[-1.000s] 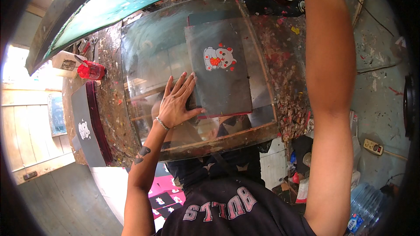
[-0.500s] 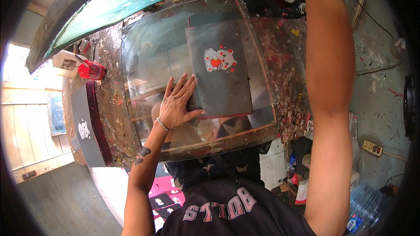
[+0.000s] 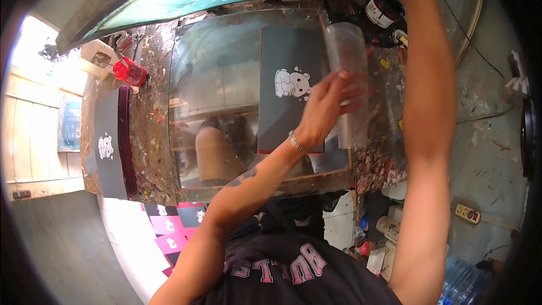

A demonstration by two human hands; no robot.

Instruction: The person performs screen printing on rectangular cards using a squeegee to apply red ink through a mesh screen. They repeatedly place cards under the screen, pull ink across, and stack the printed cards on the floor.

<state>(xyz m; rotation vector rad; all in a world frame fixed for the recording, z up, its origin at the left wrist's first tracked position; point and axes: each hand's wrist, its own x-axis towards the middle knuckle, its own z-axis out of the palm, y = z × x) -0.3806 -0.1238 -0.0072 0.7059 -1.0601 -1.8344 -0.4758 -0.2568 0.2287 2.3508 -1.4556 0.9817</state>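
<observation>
My left hand (image 3: 326, 101) has closed fingers on a curled clear plastic sheet (image 3: 347, 45), blurred by motion, at the right side of the glass board (image 3: 214, 90). Beneath and left of it lies a dark grey card (image 3: 285, 124) with a white cartoon bear on it, partly hidden by my hand. My right arm (image 3: 426, 107) reaches up along the right side to the top edge, where its hand is out of view. Above the board hangs a raised screen frame (image 3: 79, 25).
A red container (image 3: 130, 70) and a stack of grey cards (image 3: 110, 147) are at the left. A black ink jar (image 3: 383, 10) stands at the back right. Below are pink printed sheets (image 3: 166, 226), a power strip (image 3: 467, 213) and a water jug (image 3: 463, 279).
My left hand has left its flat position and moved right, lifting the clear sheet off the card. The red details formerly seen over the bear are gone; it now shows white.
</observation>
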